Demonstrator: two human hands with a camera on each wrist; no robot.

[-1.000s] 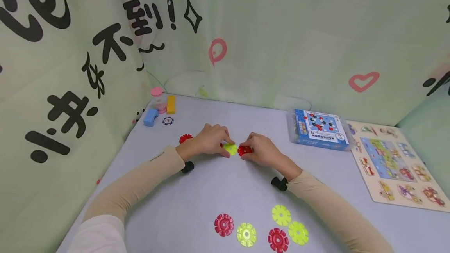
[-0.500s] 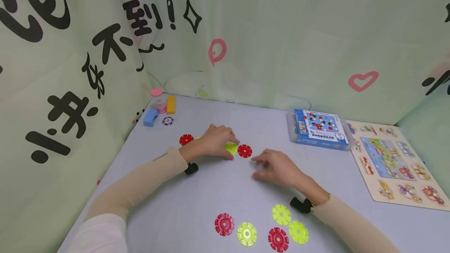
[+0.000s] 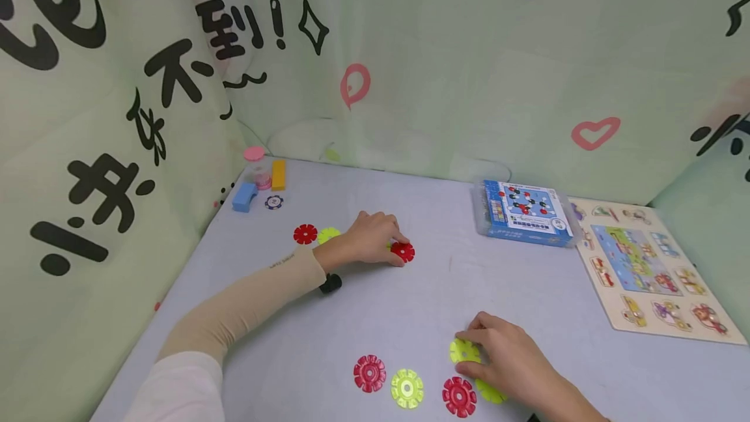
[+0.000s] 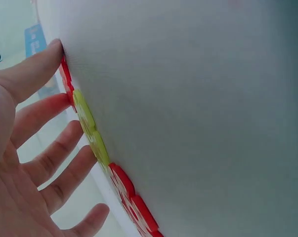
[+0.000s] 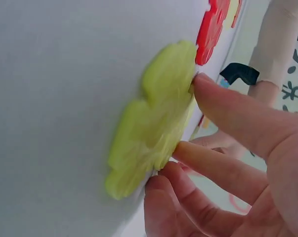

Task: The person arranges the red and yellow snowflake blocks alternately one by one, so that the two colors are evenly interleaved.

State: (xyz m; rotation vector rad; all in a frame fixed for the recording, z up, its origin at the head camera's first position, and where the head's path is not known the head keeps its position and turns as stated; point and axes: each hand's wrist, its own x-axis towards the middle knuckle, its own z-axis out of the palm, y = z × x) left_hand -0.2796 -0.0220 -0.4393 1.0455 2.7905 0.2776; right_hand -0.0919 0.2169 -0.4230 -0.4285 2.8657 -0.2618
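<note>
On the table my left hand (image 3: 374, 238) holds a red notched plastic disc (image 3: 403, 252) by its edges, between thumb and fingers. A yellow-green disc (image 4: 85, 111) lies against it in the left wrist view, followed by another red disc (image 4: 131, 195). Left of that hand are a red disc (image 3: 305, 234) and a yellow-green disc (image 3: 329, 234); my hand hides part of this row. Nearer me, my right hand (image 3: 510, 358) pinches a flat yellow-green disc (image 5: 153, 118), thumb and fingertips at its rim. Another yellow-green disc (image 3: 489, 392) is partly under that hand.
Red discs (image 3: 370, 373) (image 3: 459, 396) and a yellow-green disc (image 3: 407, 389) lie at the front. A blue boxed set (image 3: 527, 212) and wooden puzzle board (image 3: 621, 318) stand right. Back left are a pink-lidded jar (image 3: 256, 168), yellow block (image 3: 278, 175), blue block (image 3: 244, 196) and chip (image 3: 273, 202).
My right hand has let go of the red disc in the row and moved toward me, onto a front yellow-green disc. My left hand has shifted right from the yellow-green disc to that red disc.
</note>
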